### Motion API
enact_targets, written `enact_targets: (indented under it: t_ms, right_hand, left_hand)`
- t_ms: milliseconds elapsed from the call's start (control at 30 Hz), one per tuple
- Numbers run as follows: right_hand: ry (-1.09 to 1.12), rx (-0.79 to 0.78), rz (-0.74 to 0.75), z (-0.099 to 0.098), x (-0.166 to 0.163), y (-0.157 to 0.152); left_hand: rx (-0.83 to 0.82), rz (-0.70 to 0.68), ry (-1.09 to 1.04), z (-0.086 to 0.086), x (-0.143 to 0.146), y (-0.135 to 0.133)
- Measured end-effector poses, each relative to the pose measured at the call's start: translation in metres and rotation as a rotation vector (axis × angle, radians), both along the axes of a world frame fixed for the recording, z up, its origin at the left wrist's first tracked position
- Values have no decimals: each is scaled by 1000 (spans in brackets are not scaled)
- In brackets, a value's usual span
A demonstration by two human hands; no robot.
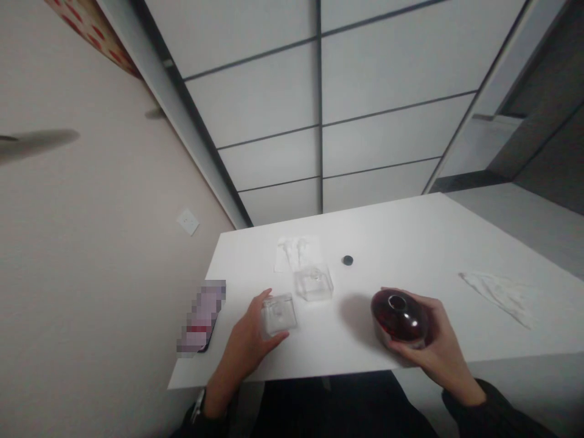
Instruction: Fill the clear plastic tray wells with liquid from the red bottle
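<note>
My left hand (250,336) is curved around a small clear square container (280,314) at the table's front left, with the thumb at its near side and fingertips at the far corner. On the right, my right hand (435,331) grips a dark red, glossy, rounded vessel (398,319) with a round opening in its top. Its lower part looks paler and is partly behind my fingers. A larger clear faceted container (314,284) stands just beyond the small one. Behind it, a white sheet (285,258) lies under two small clear or whitish pieces (301,248).
A small dark round disc (347,260) lies mid-table. Crumpled white tissue or cloth (497,298) is at the right. A blurred-out phone-like object (203,316) lies near the left edge of the white table (401,231). A wall and panelled sliding doors (274,109) stand beyond.
</note>
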State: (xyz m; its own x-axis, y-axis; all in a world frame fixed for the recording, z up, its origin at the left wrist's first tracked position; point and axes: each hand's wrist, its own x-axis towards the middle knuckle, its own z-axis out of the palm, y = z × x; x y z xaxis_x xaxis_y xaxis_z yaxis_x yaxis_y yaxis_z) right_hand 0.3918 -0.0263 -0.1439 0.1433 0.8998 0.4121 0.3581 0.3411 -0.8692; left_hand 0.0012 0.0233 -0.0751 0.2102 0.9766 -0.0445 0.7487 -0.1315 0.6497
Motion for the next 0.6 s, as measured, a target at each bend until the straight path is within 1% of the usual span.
enact_targets:
  t_ms: [67,200,300,433,600]
  right_hand:
    - [66,-2,-43,-2,-4,0]
    - [177,-20,-123,6,-17,-3]
    - [217,-36,-128,9,-23,-4]
    - [219,-29,-121,8,-23,-4]
    - [232,-33,-114,5,-23,-5]
  left_hand:
    - [13,-13,7,3,1,8]
    - [52,-48,17,6,5,27]
    - [79,-82,23,7,8,41]
    - [80,-120,36,9,16,59]
    - [78,-161,40,18,28,70]
